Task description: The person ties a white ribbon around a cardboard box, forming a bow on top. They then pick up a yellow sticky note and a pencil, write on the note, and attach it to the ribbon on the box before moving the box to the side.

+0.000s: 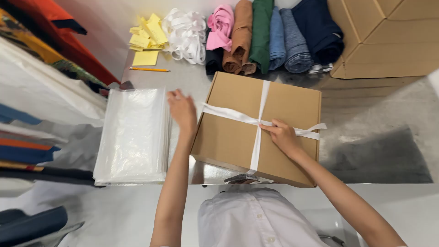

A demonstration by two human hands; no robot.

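Flat brown cardboard box (228, 132), lid closed, lying level on the steel table, turned slightly clockwise. White ribbon (259, 132) crosses it both ways, meeting right of centre; loose ends trail toward 3 and 9 o'clock.

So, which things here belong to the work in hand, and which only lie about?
In hand:
- cardboard box
- white ribbon crossed over it
- left hand at the ribbon's end
- right hand pressing the crossing

Lying about:
- stack of clear bags
- yellow notes
- pencil
- rolled clothes
- loose ribbon heap
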